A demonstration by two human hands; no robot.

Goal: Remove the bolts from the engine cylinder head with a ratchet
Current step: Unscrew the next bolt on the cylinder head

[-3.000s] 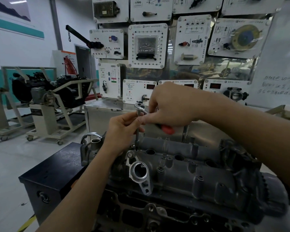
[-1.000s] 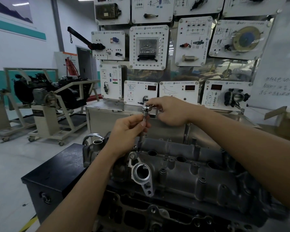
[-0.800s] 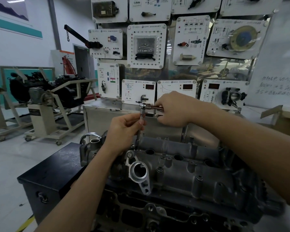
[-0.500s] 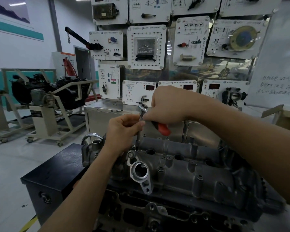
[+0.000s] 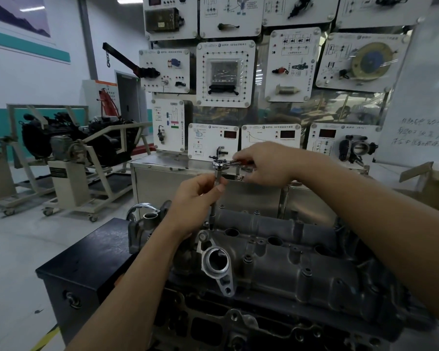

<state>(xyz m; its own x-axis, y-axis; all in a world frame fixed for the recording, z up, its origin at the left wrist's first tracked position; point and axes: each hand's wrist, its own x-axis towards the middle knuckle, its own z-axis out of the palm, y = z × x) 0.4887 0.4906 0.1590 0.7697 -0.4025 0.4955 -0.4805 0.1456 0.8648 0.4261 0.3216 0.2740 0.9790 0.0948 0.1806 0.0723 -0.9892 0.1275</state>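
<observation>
Head cam: left hand's [image 5: 197, 196] pinching the stiff extension [image 5: 213, 212], right hand's [image 5: 266, 166] gripping the ratchet handle [image 5: 236, 163], best leverage imo.

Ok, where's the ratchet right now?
Head view, centre: the ratchet lies level in the right hand, its head just above the left hand gripping the extension, over the cylinder head's far-left end.

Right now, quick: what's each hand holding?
Left hand: closed, pinching the extension bar under the ratchet head.
Right hand: closed, gripping the ratchet handle.
</observation>
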